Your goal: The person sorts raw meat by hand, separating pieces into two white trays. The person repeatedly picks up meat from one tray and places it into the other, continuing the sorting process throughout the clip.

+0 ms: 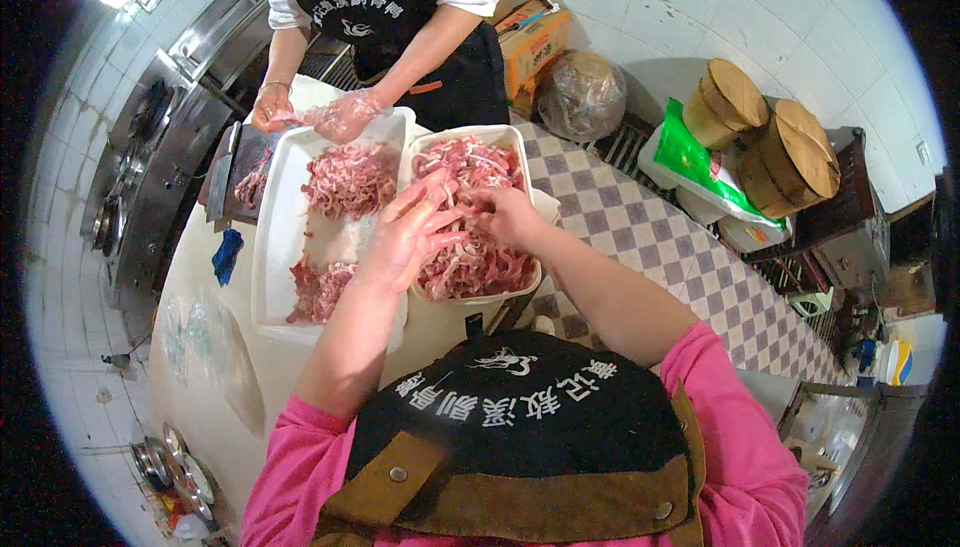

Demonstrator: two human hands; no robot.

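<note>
A white plastic tub [530,172] heaped with raw meat strips [472,269] stands before me. Over its left side is my left hand [409,236], palm turned inward and fingers apart against the meat. From the right, my right hand [504,215] reaches into the same heap, its curled fingers on some strips; the fingertips are partly hidden. Left of the tub lies a larger white tray [271,269] with two piles of cut meat, a far pile [352,179] and a near pile [322,290]. My left forearm crosses the tray's near right corner.
Across the table, a co-worker's plastic-gloved hands [349,116] hold meat above the tray. A cleaver [222,179] lies on a dark cutting board [251,153], near a blue cloth [227,256]. Clear plastic bags [214,352] lie on the table [180,412]. Wooden buckets [787,161] stand right.
</note>
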